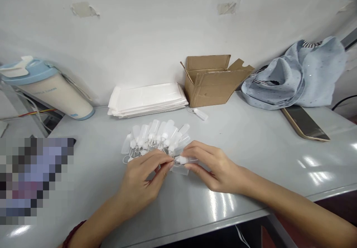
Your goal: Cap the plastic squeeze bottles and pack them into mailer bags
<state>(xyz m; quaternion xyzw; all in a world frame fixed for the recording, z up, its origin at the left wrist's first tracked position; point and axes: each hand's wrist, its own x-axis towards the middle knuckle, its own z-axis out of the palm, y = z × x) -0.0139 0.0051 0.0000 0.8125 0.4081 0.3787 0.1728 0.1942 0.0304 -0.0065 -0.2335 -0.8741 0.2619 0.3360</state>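
Observation:
Several small translucent plastic bottles (154, 132) with white caps and thin loops lie in a cluster on the grey table (245, 158). In front of the cluster my right hand (213, 166) grips one small bottle (183, 160) between thumb and fingers, its white cap pointing left. My left hand (147, 171) pinches with thumb and forefinger right at the tip of that cap; whatever is between them is too small to make out. Another bottle (180, 170) lies just below the held one. A single bottle (200, 114) rests apart, near the cardboard box.
At the wall stand a stack of white sheets (147, 99) and an open cardboard box (213, 88). A tumbler (58, 92) is at the left, above a pixelated area. A blue cloth bag (295, 77) and a phone (305, 123) lie at the right.

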